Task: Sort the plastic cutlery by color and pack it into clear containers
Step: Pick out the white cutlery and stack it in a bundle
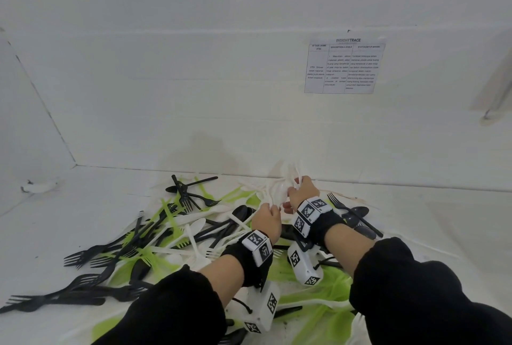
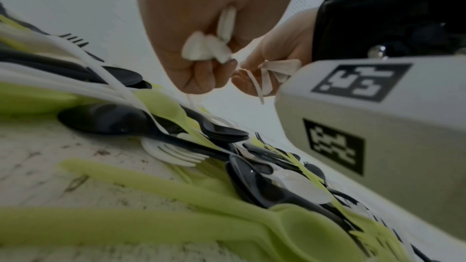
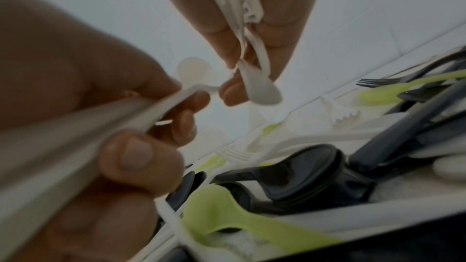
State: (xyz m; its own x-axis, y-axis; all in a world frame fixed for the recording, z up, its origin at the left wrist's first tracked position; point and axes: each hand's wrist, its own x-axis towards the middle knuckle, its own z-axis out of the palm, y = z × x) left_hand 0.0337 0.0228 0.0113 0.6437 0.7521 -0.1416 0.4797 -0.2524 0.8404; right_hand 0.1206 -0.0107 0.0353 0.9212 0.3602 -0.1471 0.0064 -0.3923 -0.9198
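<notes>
a bunch of white plastic cutlery [image 1: 279, 188] is gripped between both hands near the back wall, above the far end of the pile. the right hand [image 1: 302, 192] is curled round the upper part of the bunch, with handles and spoon bowls fanning out past the knuckles. the left hand [image 1: 266, 221] is closed on the lower ends; in the left wrist view the fingers [image 2: 201, 75] are seen wrapped tight round several white handle tips. the pieces look thin, glossy and slightly see-through at the edges.

the rest is scattered over the white table [image 1: 83, 214]: black forks [image 1: 83, 256] mostly heaped to the left, lime green cutlery [image 1: 310, 275] spread under the wrists, black spoons [image 1: 357, 213] off to the right. a printed sheet [image 1: 343, 66] is stuck on the wall, text too small to be read.
</notes>
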